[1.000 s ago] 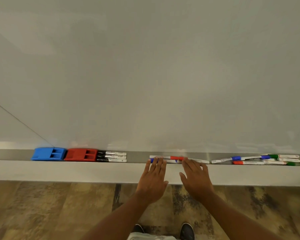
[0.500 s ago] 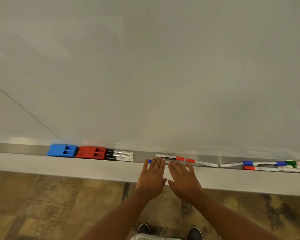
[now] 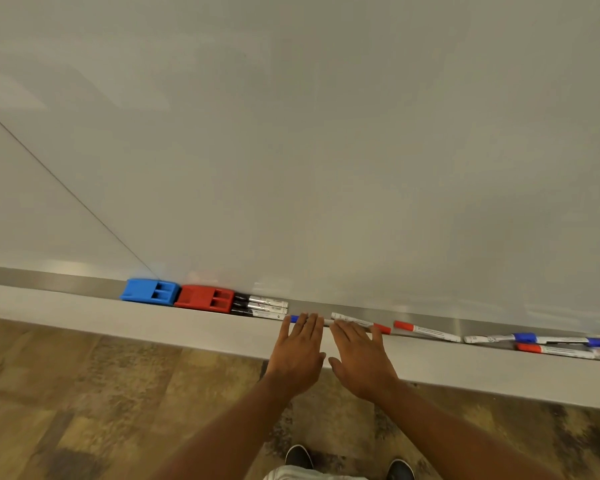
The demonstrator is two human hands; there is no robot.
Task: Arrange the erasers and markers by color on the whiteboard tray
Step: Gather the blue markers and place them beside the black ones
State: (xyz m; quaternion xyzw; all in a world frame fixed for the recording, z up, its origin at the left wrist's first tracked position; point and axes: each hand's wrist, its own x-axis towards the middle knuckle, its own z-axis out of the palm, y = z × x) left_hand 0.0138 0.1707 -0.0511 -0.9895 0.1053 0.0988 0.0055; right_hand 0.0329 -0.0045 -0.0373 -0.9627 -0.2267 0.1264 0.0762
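Note:
On the whiteboard tray [image 3: 66, 284] a blue eraser [image 3: 149, 291] sits left of a red eraser [image 3: 204, 298], with three black markers [image 3: 260, 306] stacked right beside it. My left hand [image 3: 300, 348] lies flat with its fingertips on a blue-capped marker [image 3: 294, 319]. My right hand [image 3: 359, 355] lies flat beside it, fingertips on a red-capped marker [image 3: 361, 322]. Another red marker [image 3: 426, 330] lies further right. Neither hand grips anything.
A loose heap of blue, red and green markers [image 3: 551, 344] lies at the tray's right end. The whiteboard [image 3: 291, 150] rises behind. A wide grey ledge [image 3: 153, 323] fronts the tray. Patterned floor and my shoes [image 3: 298, 457] are below.
Both hands have slid left along the tray with the blue and red markers under their fingertips, closer to the black markers. The view has shifted right.

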